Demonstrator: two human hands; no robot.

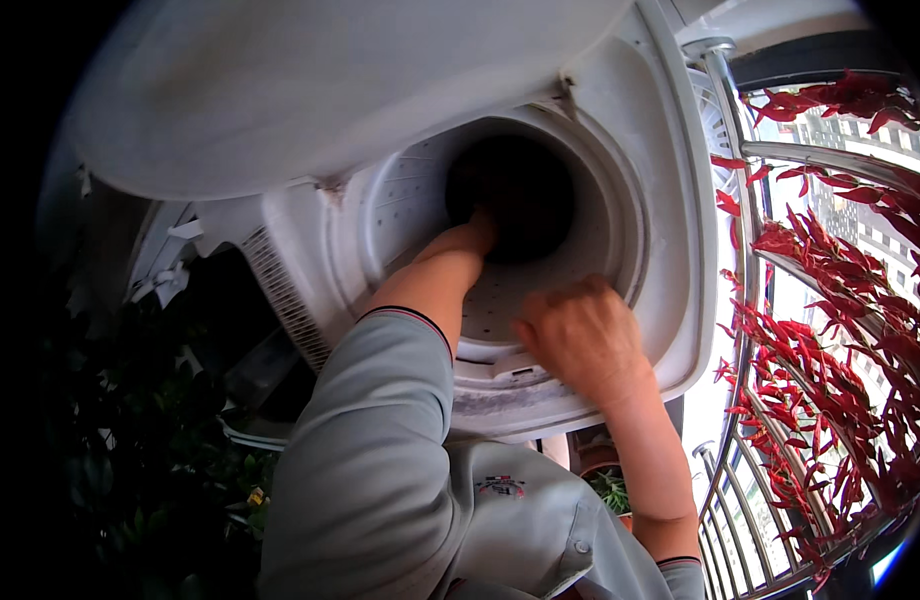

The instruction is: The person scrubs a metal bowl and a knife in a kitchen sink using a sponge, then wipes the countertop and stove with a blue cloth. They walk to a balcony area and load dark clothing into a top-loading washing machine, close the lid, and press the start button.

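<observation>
A white top-loading washing machine (677, 225) stands before me with its lid (317, 82) raised. My left forearm reaches down into its perforated drum (415, 191). Of my left hand (487, 219) only the wrist part shows; the fingers vanish in the dark bottom, so what they touch is hidden. Whether that darkness is shadow or dark cloth I cannot tell. Over the near side of the drum's opening is my right hand (587, 337), slightly blurred, back upward and fingers curled. Its palm side is hidden. Below it lies the near rim with a small slotted latch piece (516, 367).
Metal railings (745, 247) run along the right, draped with many dried red chillies (827, 360). Leafy plants (152, 465) fill the dark lower left. A vent grille (287, 300) borders a dark opening left of the drum. A potted plant (610, 487) sits below my right forearm.
</observation>
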